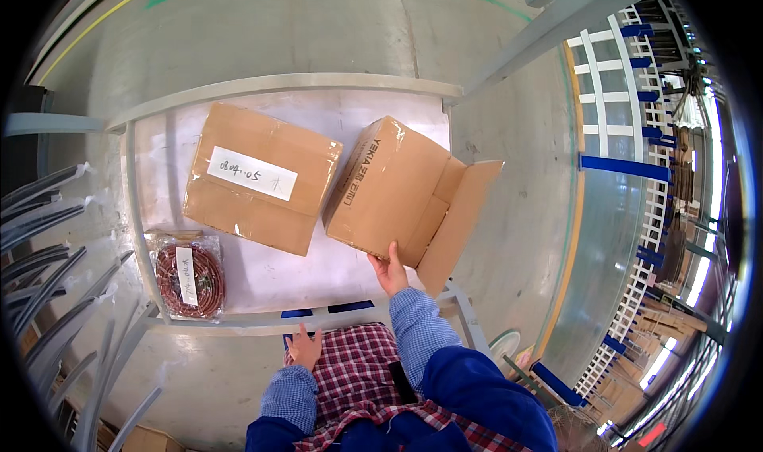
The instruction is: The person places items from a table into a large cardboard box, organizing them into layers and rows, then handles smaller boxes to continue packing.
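Note:
My right hand point(389, 273) grips the near bottom corner of a cardboard box point(389, 190), its thumb and fingers on the cardboard. This box stands turned at an angle, with a wide flap point(461, 226) folded out to the right; its inside is hidden. To its left lies a second cardboard box point(266, 134), taped over, with a white handwritten label point(253, 174). My left hand point(304, 347) is held with fingers spread by the near rail, in front of my checked apron, with nothing in it.
Both boxes rest on a pale, metal-framed cart top point(254, 281). A bagged coil of reddish-brown hose point(203, 281) lies at its near left corner. Dark strips point(48, 269) jut in from the left. A grey post point(548, 35) rises at the far right; white racks point(628, 94) with blue parts stand beyond.

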{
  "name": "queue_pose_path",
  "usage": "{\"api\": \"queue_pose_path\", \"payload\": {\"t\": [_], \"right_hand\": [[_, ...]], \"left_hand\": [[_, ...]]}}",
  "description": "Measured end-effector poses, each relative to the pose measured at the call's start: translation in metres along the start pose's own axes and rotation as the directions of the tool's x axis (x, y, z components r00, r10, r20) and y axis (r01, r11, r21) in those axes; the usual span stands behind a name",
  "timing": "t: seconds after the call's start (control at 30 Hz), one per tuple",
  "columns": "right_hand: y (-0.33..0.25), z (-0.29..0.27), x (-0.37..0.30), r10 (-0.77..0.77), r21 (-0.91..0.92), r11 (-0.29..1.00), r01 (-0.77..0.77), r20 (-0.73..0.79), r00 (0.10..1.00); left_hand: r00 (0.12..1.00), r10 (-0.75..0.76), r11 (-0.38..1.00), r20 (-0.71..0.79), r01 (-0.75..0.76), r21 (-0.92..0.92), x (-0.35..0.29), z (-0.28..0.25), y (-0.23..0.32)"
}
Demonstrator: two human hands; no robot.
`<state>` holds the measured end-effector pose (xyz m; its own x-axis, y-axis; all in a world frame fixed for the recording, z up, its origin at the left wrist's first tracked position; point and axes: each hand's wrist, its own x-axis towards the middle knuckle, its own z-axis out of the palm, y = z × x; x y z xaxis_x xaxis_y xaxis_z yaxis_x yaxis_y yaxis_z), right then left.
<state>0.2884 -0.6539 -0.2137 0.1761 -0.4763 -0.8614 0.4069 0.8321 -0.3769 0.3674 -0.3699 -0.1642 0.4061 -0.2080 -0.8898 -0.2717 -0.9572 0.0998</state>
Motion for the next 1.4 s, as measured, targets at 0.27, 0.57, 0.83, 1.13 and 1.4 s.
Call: {"api": "queue_pose_path", "payload": {"t": [0.27, 0.57, 0.83, 1.13, 1.4], "right_hand": [[-0.054, 0.017, 0.029, -0.063, -0.253, 0.964, 0.085, 0.094, 0.994], [0.002, -0.026, -0.054, 0.128, -0.861, 0.509, -0.005, 0.069, 0.989], [0.062, -0.097, -0.176, 0.465, -0.716, -0.470, 0.517, 0.297, 0.834], [-0.080, -0.154, -0.057, 0.521, -0.838, -0.429, 0.337, 0.075, 0.850], [-0.054, -0.095, -0.043, 0.381, -0.664, -0.699, 0.266, -0.031, 0.924]], "left_hand": [[0.974, 0.222, 0.925, 0.046, -0.195, -0.325, -0.051, 0.028, -0.033], [0.959, 0.268, 0.869, -0.097, -0.284, -0.406, -0.109, 0.047, -0.070], [0.992, -0.098, 0.944, -0.079, 0.067, -0.322, -0.165, 0.093, -0.115], [0.888, -0.386, 0.577, 0.249, 0.443, -0.686, -0.223, 0.209, -0.022], [0.839, -0.543, 0.085, -0.038, 0.010, -0.996, -0.255, 0.310, -0.005]]}}
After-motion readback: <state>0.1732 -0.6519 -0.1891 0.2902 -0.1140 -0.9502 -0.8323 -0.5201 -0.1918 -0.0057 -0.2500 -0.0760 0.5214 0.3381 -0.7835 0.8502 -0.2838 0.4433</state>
